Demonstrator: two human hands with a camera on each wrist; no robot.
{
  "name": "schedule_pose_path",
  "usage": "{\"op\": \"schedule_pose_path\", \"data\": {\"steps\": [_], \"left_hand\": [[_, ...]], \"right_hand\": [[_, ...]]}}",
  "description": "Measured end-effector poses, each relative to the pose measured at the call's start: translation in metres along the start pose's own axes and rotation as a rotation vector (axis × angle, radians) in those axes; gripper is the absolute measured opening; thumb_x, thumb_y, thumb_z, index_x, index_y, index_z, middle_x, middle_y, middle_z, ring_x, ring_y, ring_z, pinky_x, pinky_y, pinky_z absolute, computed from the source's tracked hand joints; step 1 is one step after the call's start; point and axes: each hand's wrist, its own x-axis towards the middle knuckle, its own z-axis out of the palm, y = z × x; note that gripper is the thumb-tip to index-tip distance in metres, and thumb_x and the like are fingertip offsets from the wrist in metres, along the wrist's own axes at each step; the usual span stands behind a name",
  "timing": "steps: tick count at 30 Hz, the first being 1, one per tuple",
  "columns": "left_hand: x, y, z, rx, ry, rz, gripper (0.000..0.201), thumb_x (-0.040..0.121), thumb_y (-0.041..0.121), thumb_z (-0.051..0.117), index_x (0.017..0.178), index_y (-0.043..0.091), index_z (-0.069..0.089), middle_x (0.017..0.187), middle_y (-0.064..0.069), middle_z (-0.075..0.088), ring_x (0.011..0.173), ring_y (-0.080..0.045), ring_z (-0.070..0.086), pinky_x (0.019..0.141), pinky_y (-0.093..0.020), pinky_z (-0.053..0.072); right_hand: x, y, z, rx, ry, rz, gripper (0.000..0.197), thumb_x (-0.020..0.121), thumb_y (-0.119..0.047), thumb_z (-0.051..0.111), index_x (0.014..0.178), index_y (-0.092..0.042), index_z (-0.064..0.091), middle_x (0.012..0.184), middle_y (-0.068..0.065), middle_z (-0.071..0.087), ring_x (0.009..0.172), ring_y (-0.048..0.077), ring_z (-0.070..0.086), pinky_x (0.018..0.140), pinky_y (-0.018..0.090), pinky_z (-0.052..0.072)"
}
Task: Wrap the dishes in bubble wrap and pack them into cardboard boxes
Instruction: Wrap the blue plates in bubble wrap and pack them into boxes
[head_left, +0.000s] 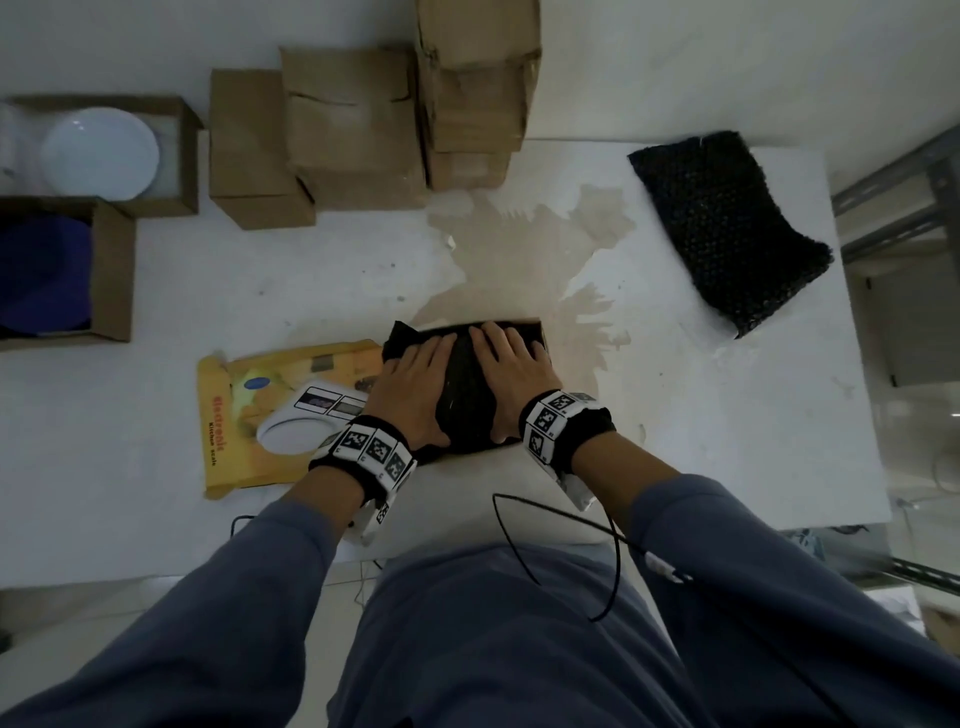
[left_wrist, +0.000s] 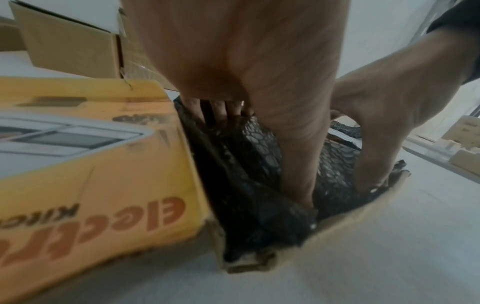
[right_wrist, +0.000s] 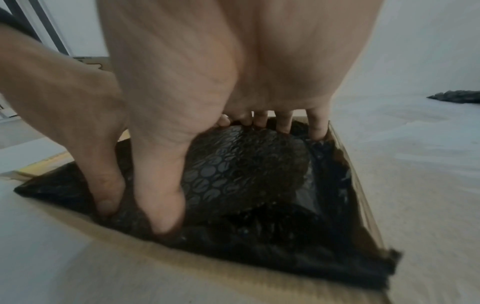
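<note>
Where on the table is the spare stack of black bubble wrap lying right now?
In the head view, the spare black bubble wrap lies at the far right of the white table, apart from both hands and right of the closed cardboard boxes.

Under my palms I see a bundle (head_left: 464, 387) wrapped in black bubble wrap, domed in the middle, sitting inside an open cardboard box (right_wrist: 358, 185) with loose wrap bunched into its corners. Far to the right of my hands lies a spare black bubble wrap sheet (head_left: 727, 228). Far left, two open boxes hold a white plate (head_left: 98, 153) and a blue plate (head_left: 44, 275).
</note>
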Motion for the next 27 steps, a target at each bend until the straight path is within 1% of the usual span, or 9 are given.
{"op": "schedule_pose_path", "data": {"steps": [4,10,12,14,17,20,23,25,27], "left_hand": [[0.006,0.003,-0.005,0.029,-0.037,-0.036,0.143,0.044,0.053,0.091,0.153,0.014,0.007,0.149,-0.007,0.025,0.133,-0.030,0.030,0.110,-0.047,0.034],[0.011,0.012,-0.013,0.070,-0.083,-0.096,0.137,0.038,0.048,0.092,0.147,0.013,0.016,0.140,-0.012,0.024,0.126,-0.032,0.030,0.105,-0.045,0.035],[0.008,0.012,-0.010,0.094,-0.043,-0.095,0.135,0.040,0.049,0.091,0.147,0.012,0.018,0.142,-0.013,0.023,0.128,-0.033,0.029,0.106,-0.044,0.034],[0.002,0.010,-0.007,0.127,0.002,-0.080,0.133,0.044,0.051,0.090,0.149,0.011,0.018,0.148,-0.014,0.020,0.134,-0.033,0.027,0.110,-0.044,0.029],[-0.006,0.002,-0.002,0.110,0.023,-0.047,0.131,0.052,0.045,0.089,0.153,0.010,0.013,0.154,-0.015,0.016,0.139,-0.033,0.027,0.116,-0.043,0.022],[-0.007,0.000,0.000,0.021,0.012,-0.024,0.129,0.058,0.040,0.087,0.155,0.011,0.007,0.154,-0.016,0.019,0.137,-0.032,0.034,0.116,-0.040,0.027],[-0.005,0.000,-0.002,-0.072,0.045,-0.001,0.126,0.063,0.042,0.084,0.156,0.014,0.004,0.149,-0.017,0.029,0.130,-0.033,0.043,0.108,-0.041,0.040],[-0.006,-0.002,-0.004,-0.110,0.046,0.014,0.122,0.064,0.042,0.083,0.156,0.015,0.009,0.148,-0.018,0.032,0.123,-0.034,0.049,0.099,-0.041,0.046],[-0.009,-0.006,-0.003,-0.123,0.051,0.031,0.118,0.064,0.040,0.084,0.155,0.012,0.015,0.149,-0.018,0.033,0.121,-0.035,0.052,0.098,-0.040,0.047]], "right_hand": [[0.006,0.000,-0.004,-0.016,-0.027,0.013,0.144,0.044,-0.040,0.092,0.154,-0.013,0.002,0.156,0.009,0.009,0.141,0.034,0.017,0.114,0.053,0.027],[0.010,-0.002,-0.008,-0.052,-0.015,0.009,0.143,0.040,-0.043,0.092,0.152,-0.010,0.009,0.150,0.011,0.018,0.134,0.033,0.026,0.112,0.050,0.027],[0.010,-0.002,-0.007,-0.064,-0.007,0.001,0.142,0.040,-0.043,0.091,0.152,-0.009,0.009,0.150,0.013,0.018,0.134,0.034,0.026,0.115,0.050,0.024],[0.009,-0.001,-0.005,-0.055,-0.001,-0.002,0.142,0.042,-0.042,0.091,0.152,-0.009,0.008,0.152,0.013,0.016,0.137,0.035,0.023,0.118,0.052,0.018],[0.007,0.000,-0.003,-0.030,0.003,-0.002,0.141,0.047,-0.041,0.091,0.154,-0.009,0.005,0.155,0.014,0.013,0.141,0.036,0.018,0.120,0.053,0.014],[0.005,-0.003,-0.002,-0.015,-0.002,0.003,0.136,0.054,-0.037,0.089,0.154,-0.009,0.002,0.157,0.015,0.010,0.143,0.037,0.015,0.120,0.053,0.012],[0.005,-0.009,-0.002,-0.017,0.010,0.020,0.129,0.061,-0.037,0.085,0.154,-0.008,0.001,0.158,0.017,0.009,0.143,0.038,0.015,0.120,0.054,0.010],[0.004,-0.015,-0.002,-0.017,0.030,0.008,0.125,0.063,-0.045,0.082,0.154,-0.008,0.005,0.157,0.019,0.012,0.144,0.039,0.015,0.120,0.056,0.009],[0.004,-0.020,-0.002,0.000,0.045,-0.016,0.126,0.059,-0.056,0.080,0.154,-0.012,0.010,0.156,0.018,0.014,0.143,0.039,0.015,0.118,0.059,0.011]]}}
